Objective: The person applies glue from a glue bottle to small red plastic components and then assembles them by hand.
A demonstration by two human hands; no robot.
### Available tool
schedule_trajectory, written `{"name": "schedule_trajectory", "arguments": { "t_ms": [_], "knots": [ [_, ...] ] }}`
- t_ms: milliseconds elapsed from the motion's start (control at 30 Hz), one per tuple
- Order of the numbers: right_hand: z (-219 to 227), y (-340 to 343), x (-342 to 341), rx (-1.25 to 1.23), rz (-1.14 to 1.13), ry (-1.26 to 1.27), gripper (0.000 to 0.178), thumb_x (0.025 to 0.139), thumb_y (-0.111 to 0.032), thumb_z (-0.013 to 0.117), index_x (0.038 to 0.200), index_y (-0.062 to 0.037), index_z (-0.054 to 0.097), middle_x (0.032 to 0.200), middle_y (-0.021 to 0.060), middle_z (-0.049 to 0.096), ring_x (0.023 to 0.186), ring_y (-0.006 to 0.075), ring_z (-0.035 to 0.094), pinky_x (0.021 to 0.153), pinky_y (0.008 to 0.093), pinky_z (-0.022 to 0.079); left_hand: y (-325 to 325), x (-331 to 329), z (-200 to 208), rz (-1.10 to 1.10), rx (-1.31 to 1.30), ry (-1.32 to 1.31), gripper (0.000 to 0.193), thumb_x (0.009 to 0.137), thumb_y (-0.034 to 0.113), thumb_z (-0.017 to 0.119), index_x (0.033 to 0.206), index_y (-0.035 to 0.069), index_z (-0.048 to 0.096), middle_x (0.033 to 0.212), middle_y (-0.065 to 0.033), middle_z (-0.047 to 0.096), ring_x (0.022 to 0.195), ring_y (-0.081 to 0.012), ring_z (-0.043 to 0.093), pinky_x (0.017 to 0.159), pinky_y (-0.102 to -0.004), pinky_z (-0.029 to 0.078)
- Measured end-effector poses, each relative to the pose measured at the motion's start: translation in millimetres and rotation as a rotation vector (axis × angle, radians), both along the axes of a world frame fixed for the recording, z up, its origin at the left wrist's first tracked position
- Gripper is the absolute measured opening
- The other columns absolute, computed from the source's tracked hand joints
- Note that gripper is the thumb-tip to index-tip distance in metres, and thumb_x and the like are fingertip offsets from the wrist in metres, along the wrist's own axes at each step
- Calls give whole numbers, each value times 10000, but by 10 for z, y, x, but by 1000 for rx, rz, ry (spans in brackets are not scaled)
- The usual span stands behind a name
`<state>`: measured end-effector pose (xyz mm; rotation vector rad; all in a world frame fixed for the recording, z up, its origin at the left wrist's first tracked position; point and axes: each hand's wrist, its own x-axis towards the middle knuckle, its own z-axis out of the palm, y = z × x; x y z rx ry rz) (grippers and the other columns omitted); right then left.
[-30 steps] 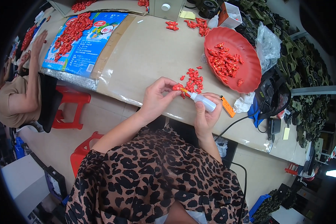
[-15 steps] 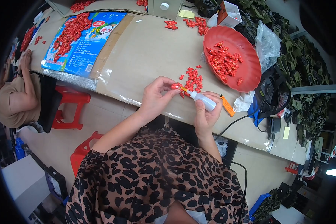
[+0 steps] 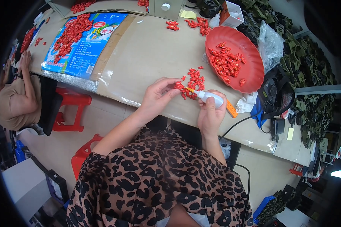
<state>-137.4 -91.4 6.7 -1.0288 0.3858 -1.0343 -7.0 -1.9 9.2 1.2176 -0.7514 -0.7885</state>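
Note:
My left hand (image 3: pixel 158 94) pinches a small red piece (image 3: pixel 178 85) between thumb and fingertips, just above the table's near side. In my right hand (image 3: pixel 212 113) is a white squeeze bottle (image 3: pixel 209 98) with a yellowish thin nozzle. The bottle lies tilted, its tip pointing left toward the red piece, a short gap apart. Under and beyond the hands lies a loose cluster of small red pieces (image 3: pixel 196 80). Farther right stands a red scalloped bowl (image 3: pixel 250 77) with many more such pieces inside.
An orange cutter-like tool (image 3: pixel 231 109) and a crumpled white tissue (image 3: pixel 246 103) lie right of my right hand. Red pieces cover a blue printed sheet (image 3: pixel 98 45) at left. A clear plastic bag (image 3: pixel 271 45) sits beyond the bowl. Another person (image 3: pixel 22 94) sits at far left.
The bottle's tip has drawn back from the red piece, with the right hand shifting slightly right. My left hand has turned a little and keeps its pinch.

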Motion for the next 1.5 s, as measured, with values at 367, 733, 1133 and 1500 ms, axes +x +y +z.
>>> {"name": "schedule_trajectory", "arguments": {
  "t_ms": [367, 733, 1133, 1500],
  "knots": [
    [125, -37, -5, 88, 133, -59, 206, 812, -151, 538, 933, -23, 431, 857, 92, 489, 676, 151, 458, 603, 262, 376, 25, 207, 37, -297, -57, 449, 217, 885, 184, 401, 926, -10, 490, 780, -30, 473, 669, -116, 443, 613, -238, 384],
    [107, 3, 56, -148, 86, 74, 208, 796, -115, 554, 929, -31, 419, 909, 90, 473, 722, 134, 483, 626, 241, 414, 40, 233, -39, -388, -35, 544, 268, 902, 234, 348, 855, 6, 481, 637, -2, 404, 578, -101, 365, 544, -223, 321],
    [94, -9, 35, -209, 86, 133, 185, 786, -81, 551, 910, -26, 426, 905, 87, 452, 747, 141, 482, 626, 249, 422, 38, 232, -64, -403, -41, 493, 270, 905, 240, 342, 858, 11, 476, 641, -1, 407, 578, -95, 375, 547, -220, 326],
    [96, 10, 19, -198, 91, 143, 197, 782, -84, 561, 910, -24, 425, 903, 84, 451, 757, 141, 481, 615, 250, 431, 45, 241, -62, -402, -51, 494, 277, 902, 248, 350, 844, 11, 481, 641, -2, 409, 579, -96, 380, 549, -219, 328]
  ]
}}
